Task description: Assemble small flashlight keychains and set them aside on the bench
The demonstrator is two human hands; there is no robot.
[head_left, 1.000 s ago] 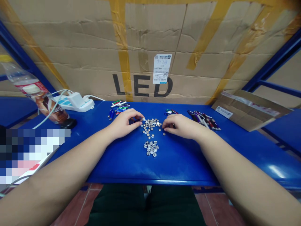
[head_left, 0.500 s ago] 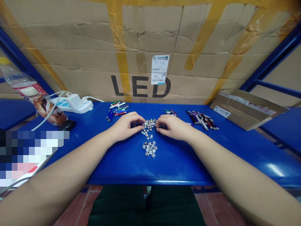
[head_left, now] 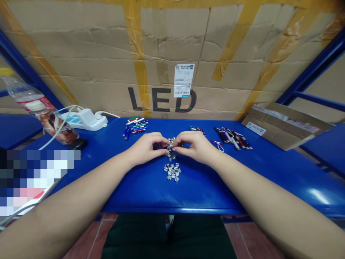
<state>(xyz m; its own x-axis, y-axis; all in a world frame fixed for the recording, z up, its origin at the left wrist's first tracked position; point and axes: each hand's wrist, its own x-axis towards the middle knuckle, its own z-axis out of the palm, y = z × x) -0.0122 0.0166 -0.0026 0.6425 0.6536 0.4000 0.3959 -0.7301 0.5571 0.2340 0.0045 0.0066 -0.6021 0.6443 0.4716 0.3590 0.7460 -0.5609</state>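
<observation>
Your grip is narrow on both sides: your left hand (head_left: 145, 148) and right hand (head_left: 195, 146) meet above the middle of the blue bench (head_left: 205, 187), fingertips closed on a small silver piece (head_left: 169, 146), mostly hidden by your fingers. At the far left, a clear plastic bottle (head_left: 40, 111) with a brown label tilts toward a dark object (head_left: 78, 144), and just beyond it lies a white power strip (head_left: 83, 120) with a white plug in it. Nearer your left hand, slim coloured tubes (head_left: 136, 125) lie in a loose bunch. Just below your fingers sit a few loose silver pieces (head_left: 170, 157), with a tighter heap of them (head_left: 172, 172) nearer you and apart from your hands. Beyond your right hand are a few clipped items (head_left: 196, 129), then a purple carabiner (head_left: 217, 145) beside a bunch of dark slim tubes (head_left: 231, 138). At the far right lies a cardboard sheet (head_left: 285, 126), and a taped cardboard box (head_left: 161, 43) printed "LED" stands behind everything.
</observation>
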